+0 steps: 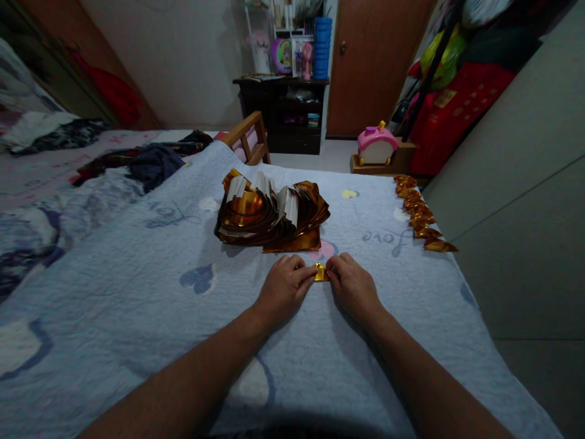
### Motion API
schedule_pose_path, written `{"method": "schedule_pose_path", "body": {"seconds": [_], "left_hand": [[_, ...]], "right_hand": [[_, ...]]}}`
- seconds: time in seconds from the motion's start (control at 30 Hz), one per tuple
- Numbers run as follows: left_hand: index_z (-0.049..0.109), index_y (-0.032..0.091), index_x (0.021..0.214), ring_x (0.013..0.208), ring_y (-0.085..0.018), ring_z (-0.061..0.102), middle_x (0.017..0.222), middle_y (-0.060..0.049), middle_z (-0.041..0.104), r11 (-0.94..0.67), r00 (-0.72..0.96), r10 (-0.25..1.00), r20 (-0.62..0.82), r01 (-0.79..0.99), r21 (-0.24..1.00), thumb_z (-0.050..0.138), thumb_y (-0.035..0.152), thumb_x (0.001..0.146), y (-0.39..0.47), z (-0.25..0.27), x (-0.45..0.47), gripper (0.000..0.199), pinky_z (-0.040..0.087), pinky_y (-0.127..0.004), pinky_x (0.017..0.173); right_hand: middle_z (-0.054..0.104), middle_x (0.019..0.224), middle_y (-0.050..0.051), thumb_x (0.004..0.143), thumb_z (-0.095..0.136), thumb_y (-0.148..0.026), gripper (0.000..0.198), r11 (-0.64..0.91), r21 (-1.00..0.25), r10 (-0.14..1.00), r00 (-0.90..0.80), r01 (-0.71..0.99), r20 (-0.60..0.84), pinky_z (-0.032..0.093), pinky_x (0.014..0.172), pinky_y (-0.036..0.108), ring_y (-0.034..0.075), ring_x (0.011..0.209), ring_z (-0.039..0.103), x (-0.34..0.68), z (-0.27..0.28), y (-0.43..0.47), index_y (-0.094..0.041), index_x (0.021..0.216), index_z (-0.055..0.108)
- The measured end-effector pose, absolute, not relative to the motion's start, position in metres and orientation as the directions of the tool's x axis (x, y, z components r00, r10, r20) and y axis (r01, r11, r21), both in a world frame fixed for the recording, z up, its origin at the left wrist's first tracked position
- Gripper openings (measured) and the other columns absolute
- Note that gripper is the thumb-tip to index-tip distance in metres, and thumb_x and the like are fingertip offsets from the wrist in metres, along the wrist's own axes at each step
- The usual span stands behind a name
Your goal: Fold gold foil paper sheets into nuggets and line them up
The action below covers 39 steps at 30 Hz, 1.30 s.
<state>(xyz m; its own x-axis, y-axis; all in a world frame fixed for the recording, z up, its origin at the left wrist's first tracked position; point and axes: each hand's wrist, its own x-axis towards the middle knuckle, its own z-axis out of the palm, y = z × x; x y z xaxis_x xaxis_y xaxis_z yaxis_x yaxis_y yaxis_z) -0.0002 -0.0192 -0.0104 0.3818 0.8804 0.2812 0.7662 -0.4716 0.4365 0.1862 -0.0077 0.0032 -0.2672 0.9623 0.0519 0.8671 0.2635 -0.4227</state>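
A small folded piece of gold foil paper [321, 274] lies on the light blue bedspread between my two hands. My left hand [286, 280] grips its left end, fingers pressed together. At the other end, my right hand [351, 281] pinches the piece, the thumb and fingertips closed on it. Just beyond the hands sits a large loose stack of gold foil paper sheets [311, 210], curled and fanned, with white backs showing. One flat sheet [292, 243] pokes out beneath the stack's near side.
Along the bed's right edge runs a row of folded gold foil pieces [421, 214]. Dark clothes [155, 163] are heaped to the left. Past the far edge stand a wooden chair [256, 137], a dark shelf unit [283, 116] and a pink toy case [377, 146].
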Motion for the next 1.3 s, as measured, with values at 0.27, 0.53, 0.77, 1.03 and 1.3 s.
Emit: {"method": "schedule_pose_path", "body": {"seconds": [0.27, 0.53, 0.77, 1.03, 1.3], "left_hand": [[0.075, 0.024, 0.109, 0.087, -0.020, 0.055, 0.090, -0.005, 0.062, -0.464, 0.366, 0.884, 0.290, 0.757, 0.461, 0.060, 0.024, 0.095, -0.017, -0.012, 0.000, 0.020, 0.046, -0.034, 0.079], [0.070, 0.022, 0.116, 0.091, -0.019, 0.062, 0.096, -0.005, 0.067, -0.372, 0.266, 0.928, 0.261, 0.690, 0.621, 0.055, 0.011, 0.093, -0.014, -0.012, -0.004, 0.030, 0.050, -0.033, 0.084], [0.068, 0.020, 0.111, 0.102, -0.025, 0.056, 0.105, -0.007, 0.065, -0.257, 0.145, 0.961, 0.236, 0.787, 0.561, 0.054, 0.022, 0.096, -0.013, -0.008, -0.006, 0.021, 0.044, -0.042, 0.092], [0.063, 0.020, 0.090, 0.100, -0.027, 0.048, 0.102, -0.006, 0.057, -0.209, 0.159, 0.976, 0.150, 0.883, 0.421, 0.068, 0.047, 0.089, -0.015, -0.008, 0.002, 0.027, 0.040, -0.042, 0.089], [0.061, 0.021, 0.087, 0.102, -0.026, 0.047, 0.101, -0.005, 0.058, -0.156, 0.126, 0.987, 0.103, 0.914, 0.375, 0.063, 0.039, 0.093, -0.016, -0.003, 0.006, 0.019, 0.037, -0.039, 0.089]], "right_hand": [[0.063, 0.095, 0.006, 0.096, 0.059, -0.030, 0.012, 0.312, -0.362, 0.950, -0.300, 0.878, 0.090, 0.036, 0.069, 0.030, 0.020, 0.086, 0.059, 0.182, 0.007, -0.011, -0.020, 0.091, 0.062], [0.064, 0.095, 0.005, 0.094, 0.061, -0.028, 0.007, 0.314, -0.321, 0.949, -0.303, 0.893, 0.086, 0.034, 0.067, 0.031, 0.021, 0.085, 0.059, 0.179, 0.006, -0.012, -0.021, 0.092, 0.061], [0.064, 0.095, 0.005, 0.095, 0.060, -0.027, 0.007, 0.314, -0.324, 0.949, -0.302, 0.892, 0.086, 0.033, 0.067, 0.032, 0.020, 0.085, 0.059, 0.178, 0.008, -0.013, -0.021, 0.093, 0.062], [0.064, 0.096, 0.006, 0.095, 0.059, -0.027, 0.009, 0.328, -0.314, 0.945, -0.312, 0.891, 0.103, 0.031, 0.067, 0.032, 0.020, 0.084, 0.057, 0.178, 0.006, -0.012, -0.020, 0.093, 0.062], [0.066, 0.096, 0.007, 0.096, 0.060, -0.034, 0.015, 0.317, -0.292, 0.947, -0.284, 0.902, 0.151, 0.028, 0.074, 0.035, 0.024, 0.090, 0.054, 0.175, 0.003, -0.012, -0.020, 0.092, 0.065]]}}
